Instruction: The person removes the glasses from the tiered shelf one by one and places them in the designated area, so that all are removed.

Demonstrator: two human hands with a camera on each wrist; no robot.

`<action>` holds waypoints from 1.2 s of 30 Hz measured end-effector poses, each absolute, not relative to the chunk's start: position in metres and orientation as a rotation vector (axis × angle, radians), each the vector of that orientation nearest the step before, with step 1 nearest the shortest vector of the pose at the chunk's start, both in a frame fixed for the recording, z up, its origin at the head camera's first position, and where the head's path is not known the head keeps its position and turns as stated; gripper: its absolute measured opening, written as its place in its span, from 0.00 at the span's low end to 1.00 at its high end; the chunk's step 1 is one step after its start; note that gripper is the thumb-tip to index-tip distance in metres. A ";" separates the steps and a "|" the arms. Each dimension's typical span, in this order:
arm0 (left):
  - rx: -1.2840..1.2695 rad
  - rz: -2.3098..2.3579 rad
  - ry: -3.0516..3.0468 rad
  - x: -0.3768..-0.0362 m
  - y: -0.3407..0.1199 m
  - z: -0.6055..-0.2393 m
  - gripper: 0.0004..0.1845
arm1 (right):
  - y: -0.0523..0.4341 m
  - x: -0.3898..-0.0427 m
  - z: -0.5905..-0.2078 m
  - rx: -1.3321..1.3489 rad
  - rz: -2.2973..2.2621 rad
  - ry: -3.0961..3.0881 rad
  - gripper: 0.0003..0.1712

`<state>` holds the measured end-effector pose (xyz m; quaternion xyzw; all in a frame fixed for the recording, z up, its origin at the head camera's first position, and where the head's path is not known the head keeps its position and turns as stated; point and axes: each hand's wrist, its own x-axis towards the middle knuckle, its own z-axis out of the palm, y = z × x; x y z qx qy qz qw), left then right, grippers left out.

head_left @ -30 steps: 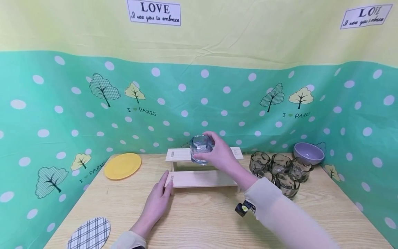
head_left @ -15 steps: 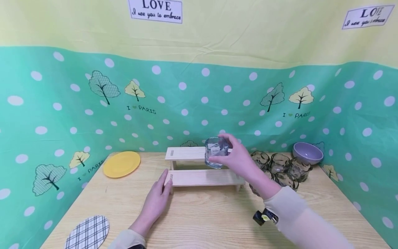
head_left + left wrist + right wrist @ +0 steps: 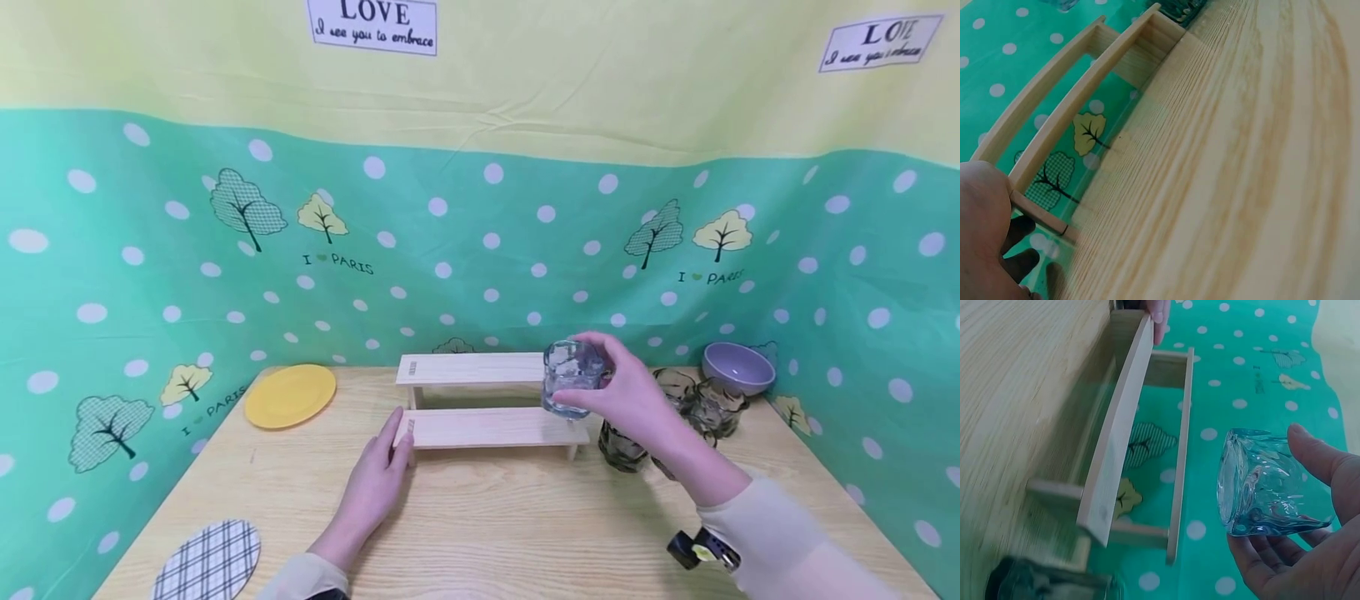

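Clear glass [image 3: 572,379] is gripped by right hand [image 3: 633,398] above rack [image 3: 480,429] right end, steadied flat-fingered by left hand [image 3: 378,483]; green glasses [image 3: 622,446] just beside could be knocked.

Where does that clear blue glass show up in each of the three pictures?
Head view: the clear blue glass is right of centre, held by the right hand above the right end of the wooden two-step shelf.
Left wrist view: only a sliver at the top edge that may be it; cannot tell.
Right wrist view: lower right, in the fingers.
Shared landmark: the wooden shelf, in all three views.
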<state>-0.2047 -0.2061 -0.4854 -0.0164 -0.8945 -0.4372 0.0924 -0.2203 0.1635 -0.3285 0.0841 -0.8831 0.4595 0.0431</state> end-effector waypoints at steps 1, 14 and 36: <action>-0.050 -1.299 -2.656 -0.205 -0.206 -0.486 0.33 | 0.168 -0.219 -0.328 0.249 1.394 -2.704 0.59; -0.050 -1.310 -2.666 -0.205 -0.208 -0.485 0.33 | 0.223 -0.199 -0.325 0.145 1.257 -2.744 0.63; -0.039 -1.315 -2.677 -0.206 -0.207 -0.483 0.34 | 0.315 -0.174 -0.338 -0.119 1.280 -2.766 0.67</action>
